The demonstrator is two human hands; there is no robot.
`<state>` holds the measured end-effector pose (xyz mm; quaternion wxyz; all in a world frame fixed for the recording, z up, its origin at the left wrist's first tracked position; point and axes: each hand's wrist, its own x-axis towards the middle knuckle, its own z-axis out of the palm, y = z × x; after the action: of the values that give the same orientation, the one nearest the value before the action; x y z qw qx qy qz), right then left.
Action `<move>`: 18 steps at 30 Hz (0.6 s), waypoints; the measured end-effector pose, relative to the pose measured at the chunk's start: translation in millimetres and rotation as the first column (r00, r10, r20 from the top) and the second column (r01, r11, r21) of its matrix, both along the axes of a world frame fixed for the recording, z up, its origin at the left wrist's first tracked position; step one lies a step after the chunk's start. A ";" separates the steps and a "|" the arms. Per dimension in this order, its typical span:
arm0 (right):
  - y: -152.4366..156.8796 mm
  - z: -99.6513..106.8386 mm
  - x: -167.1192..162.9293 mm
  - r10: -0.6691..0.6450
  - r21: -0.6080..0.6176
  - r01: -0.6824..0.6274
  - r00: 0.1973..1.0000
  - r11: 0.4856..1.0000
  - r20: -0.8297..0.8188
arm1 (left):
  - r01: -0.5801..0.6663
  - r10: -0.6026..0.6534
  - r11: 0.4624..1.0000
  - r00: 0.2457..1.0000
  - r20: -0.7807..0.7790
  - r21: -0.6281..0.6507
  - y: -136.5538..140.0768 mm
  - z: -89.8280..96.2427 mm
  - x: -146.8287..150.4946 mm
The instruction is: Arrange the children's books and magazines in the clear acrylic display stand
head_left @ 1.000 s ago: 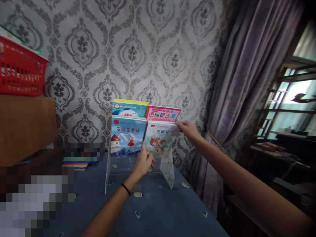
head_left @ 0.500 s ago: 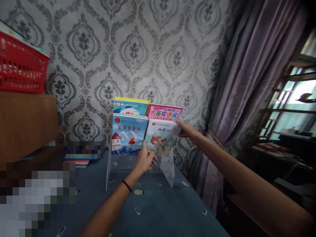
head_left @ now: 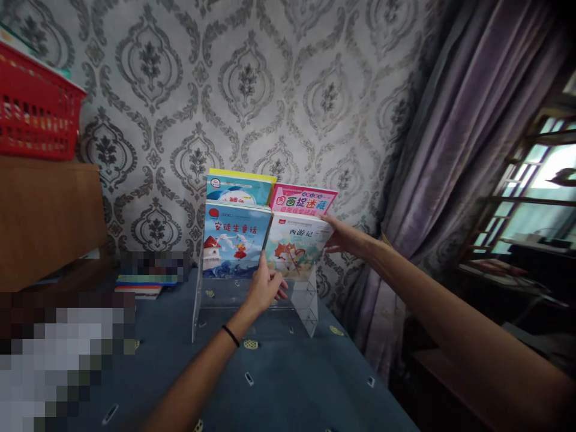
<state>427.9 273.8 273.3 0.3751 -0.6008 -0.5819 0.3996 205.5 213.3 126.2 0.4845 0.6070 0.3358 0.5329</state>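
A clear book stand holds several picture books upright in two tiers. In the front tier are a blue book on the left and a pale green and white book on the right, tilted slightly. My right hand grips the pale book by its upper right corner, thumb at the top edge and other fingers along the side. Low at the seam between the front books is my left hand, one digit pointing up against the covers, the others loosely curled and apart. The pale book's lower left corner is hidden behind it.
Behind stand a teal book with a yellow one, and a pink book. A small book pile lies left on the blue patterned cloth. A red basket tops a wooden cabinet; a curtain hangs right.
The view has shifted slightly. Both hands stay at nearly the same places on the books, and my right hand sits a little further along the pale book's right edge.
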 end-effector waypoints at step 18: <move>0.9 -2.9 -7.5 -0.021 0.270 0.054 0.992 0.961 -0.122 | -0.062 0.069 0.996 0.993 -0.100 0.071 -3.9 -2.6 -3.7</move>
<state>420.4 274.7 270.4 0.4956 -0.5297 -0.5966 0.3434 201.8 209.4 123.6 0.4280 0.6385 0.3615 0.5277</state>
